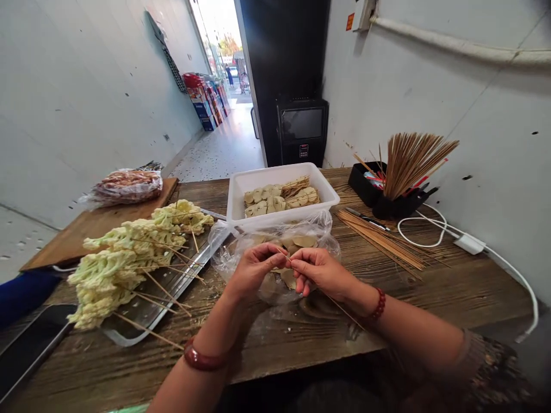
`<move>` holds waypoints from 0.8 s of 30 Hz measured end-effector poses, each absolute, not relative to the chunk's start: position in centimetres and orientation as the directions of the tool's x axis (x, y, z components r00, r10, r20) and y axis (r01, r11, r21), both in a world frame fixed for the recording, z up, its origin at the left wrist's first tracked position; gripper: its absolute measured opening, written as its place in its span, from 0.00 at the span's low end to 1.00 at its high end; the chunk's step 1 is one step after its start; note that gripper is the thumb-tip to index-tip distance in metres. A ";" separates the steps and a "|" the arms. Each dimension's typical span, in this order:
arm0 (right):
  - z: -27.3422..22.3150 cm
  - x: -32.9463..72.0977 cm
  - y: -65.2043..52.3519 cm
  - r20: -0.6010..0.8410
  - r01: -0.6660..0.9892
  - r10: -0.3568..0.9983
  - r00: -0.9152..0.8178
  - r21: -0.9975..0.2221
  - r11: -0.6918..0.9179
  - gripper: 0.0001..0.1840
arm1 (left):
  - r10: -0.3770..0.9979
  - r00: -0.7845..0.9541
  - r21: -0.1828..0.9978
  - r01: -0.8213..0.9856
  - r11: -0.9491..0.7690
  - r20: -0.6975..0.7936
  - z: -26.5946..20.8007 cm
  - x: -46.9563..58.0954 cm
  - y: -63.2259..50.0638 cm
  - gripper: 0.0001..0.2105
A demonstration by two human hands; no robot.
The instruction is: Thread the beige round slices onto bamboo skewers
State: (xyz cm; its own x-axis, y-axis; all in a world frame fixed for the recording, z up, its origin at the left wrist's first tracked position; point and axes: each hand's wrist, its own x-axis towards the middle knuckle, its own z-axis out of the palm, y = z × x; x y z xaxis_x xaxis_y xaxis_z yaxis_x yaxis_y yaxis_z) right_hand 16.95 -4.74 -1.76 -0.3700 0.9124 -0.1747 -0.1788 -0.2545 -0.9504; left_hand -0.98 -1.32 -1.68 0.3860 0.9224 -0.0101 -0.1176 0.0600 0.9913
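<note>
My left hand (255, 268) and my right hand (317, 268) meet over an open clear plastic bag (221, 249) of pale round slices (305, 241). My right hand is closed on a thin bamboo skewer (340, 307), whose shaft runs down to the right beneath the wrist. The left thumb and forefinger pinch near the skewer's tip, touching the right fingertips. Another slice (287, 279) shows just below the fingers; whether it is held I cannot tell. Behind the bag, a white plastic tub (282, 217) contains skewered slices (267, 198).
Cauliflower skewers (133, 246) lie across a metal tray (172, 298) at left, by a wooden board (64, 241) with a bagged pinkish food (129, 186). Loose skewers (383, 241), a black holder (387, 206) full of skewers and a white cable (512, 267) are at right. A phone-like dark device (34, 344) lies front left.
</note>
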 end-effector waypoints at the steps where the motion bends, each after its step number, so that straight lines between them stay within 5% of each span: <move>1: -1.9 17.0 -4.8 -0.161 -0.132 0.916 -0.368 -0.966 -0.223 0.20 | 0.926 0.378 0.992 -0.111 0.055 -0.009 -1.6 -0.9 -1.4 0.08; 8: -1.3 20.0 -3.8 0.106 0.195 0.957 -0.271 -0.967 0.162 0.10 | 0.972 0.235 0.996 -0.088 0.001 0.020 -1.2 -0.6 -1.3 0.11; 13: -0.9 21.4 -2.9 0.028 0.101 0.985 -0.169 -0.994 0.045 0.11 | 0.980 0.195 0.978 0.199 -0.068 0.029 -1.6 -1.8 -0.3 0.11; 18: -1.1 20.8 -3.4 -0.037 0.092 0.953 -0.300 -0.996 -0.010 0.12 | 0.929 0.316 0.684 0.635 -0.359 0.193 -2.1 -2.6 0.5 0.06; 24: -1.3 20.8 -3.4 -0.027 0.088 0.958 -0.286 -0.996 -0.001 0.12 | 0.856 0.477 0.462 0.724 -0.512 0.200 -2.7 -2.9 0.7 0.08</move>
